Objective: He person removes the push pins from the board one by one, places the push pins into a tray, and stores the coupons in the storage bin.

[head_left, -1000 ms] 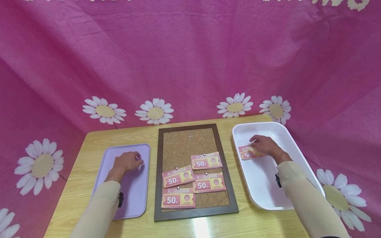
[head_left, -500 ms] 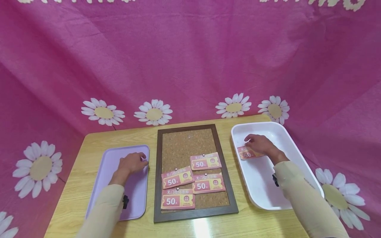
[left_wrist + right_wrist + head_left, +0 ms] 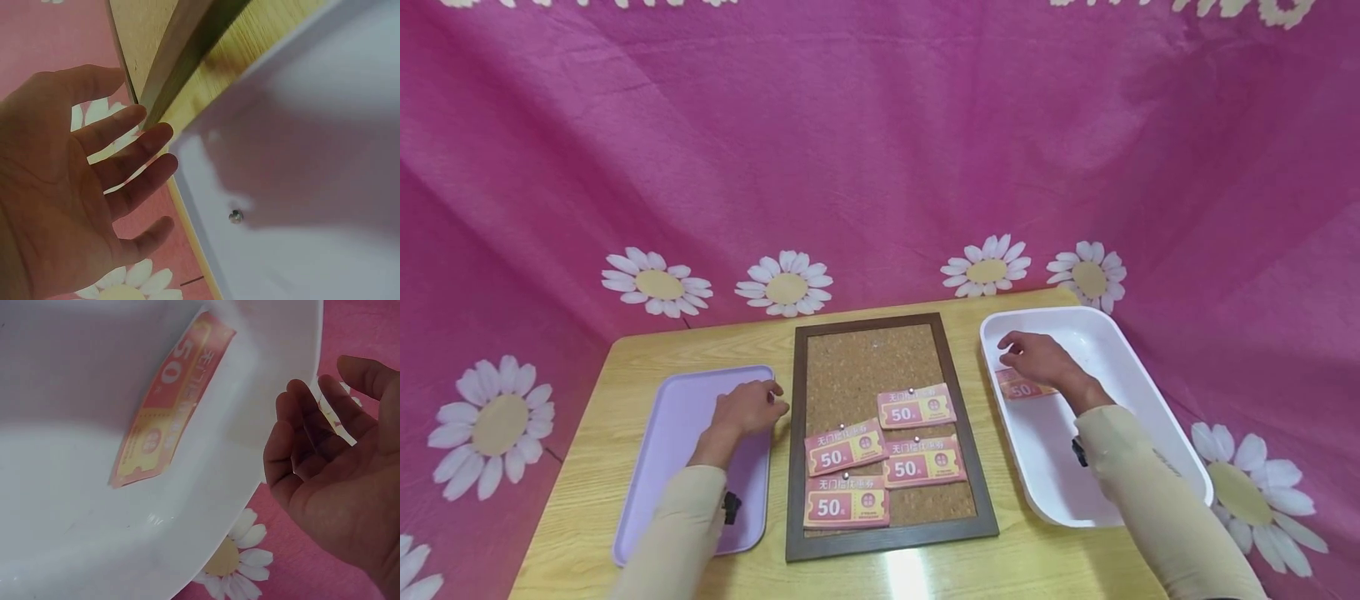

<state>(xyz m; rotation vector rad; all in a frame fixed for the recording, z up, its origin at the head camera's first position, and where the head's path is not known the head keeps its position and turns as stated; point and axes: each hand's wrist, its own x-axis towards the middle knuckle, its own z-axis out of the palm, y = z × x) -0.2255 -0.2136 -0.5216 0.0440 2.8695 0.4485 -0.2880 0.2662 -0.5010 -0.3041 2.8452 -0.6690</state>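
My left hand (image 3: pixel 748 408) is over the right edge of a lilac tray (image 3: pixel 670 400), fingers loosely bent and holding nothing. Inside that tray lies a small silver pin (image 3: pixel 235 216), visible in the left wrist view. Over the left wall of a white tub (image 3: pixel 1157 433) hovers my right hand (image 3: pixel 1042 360), bare of any object, its fingers relaxed. A red and yellow coupon (image 3: pixel 169 403) marked 50 lies on the tub's bottom, partly hidden by that hand in the head view. Between both hands lies a framed cork board (image 3: pixel 857 358), several matching coupons (image 3: pixel 846 502) pinned on its lower half.
All three, tray, board and tub, stand on a wooden table (image 3: pixel 617 392). A pink cloth (image 3: pixel 880 150) with daisies hangs behind and at both sides. The board's dark frame (image 3: pixel 891 543) rises between the tray and the tub.
My left hand has moved right, toward the board. The right hand has shifted left over the coupon to the tub's left wall. The pinned coupons stay as they were.
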